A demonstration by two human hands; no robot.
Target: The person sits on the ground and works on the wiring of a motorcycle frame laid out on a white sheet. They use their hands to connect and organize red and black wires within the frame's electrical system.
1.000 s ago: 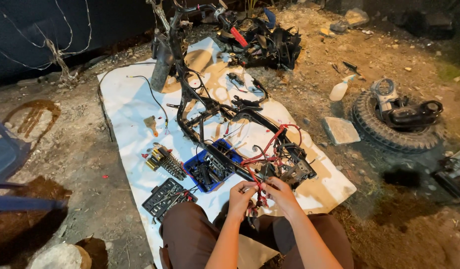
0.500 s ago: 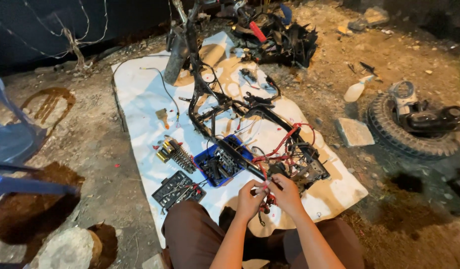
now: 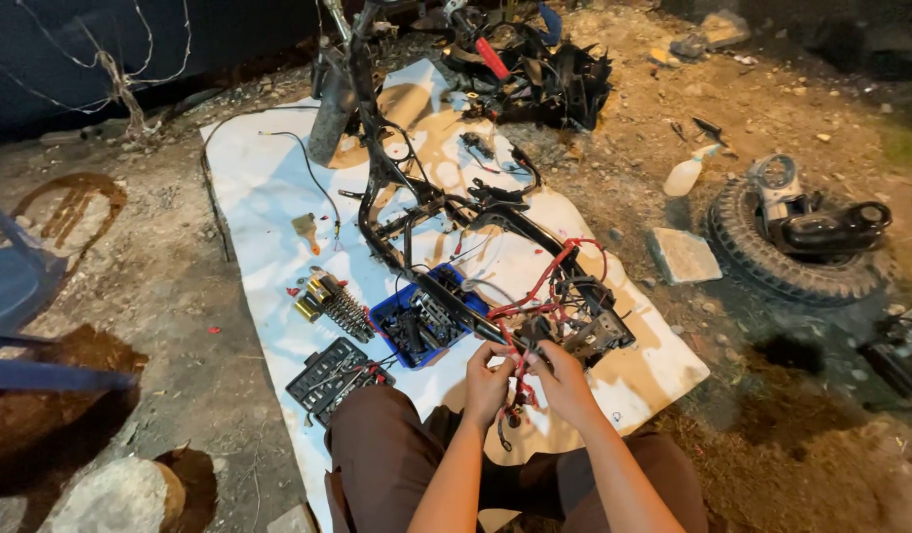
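I sit on a white sheet (image 3: 264, 192) spread on dirt ground, in front of a stripped black scooter frame (image 3: 426, 212). My left hand (image 3: 488, 380) and my right hand (image 3: 560, 380) are close together at the frame's near end, both pinching a red wire harness (image 3: 535, 296) that loops up over the frame's rear. A small dark connector hangs from the wires between my hands. A blue tray (image 3: 417, 321) of dark small parts lies just left of my hands.
A black socket set case (image 3: 333, 380) and a coil shock absorber (image 3: 338, 306) lie on the sheet at left. A tyre with engine parts (image 3: 797, 237), a flat stone (image 3: 683, 257) and a spray bottle (image 3: 688, 176) are at right. Black body panels (image 3: 545, 69) are piled behind.
My view has drifted left and closer. Both hands stay on the red wires, working them slightly nearer the frame's rear end.
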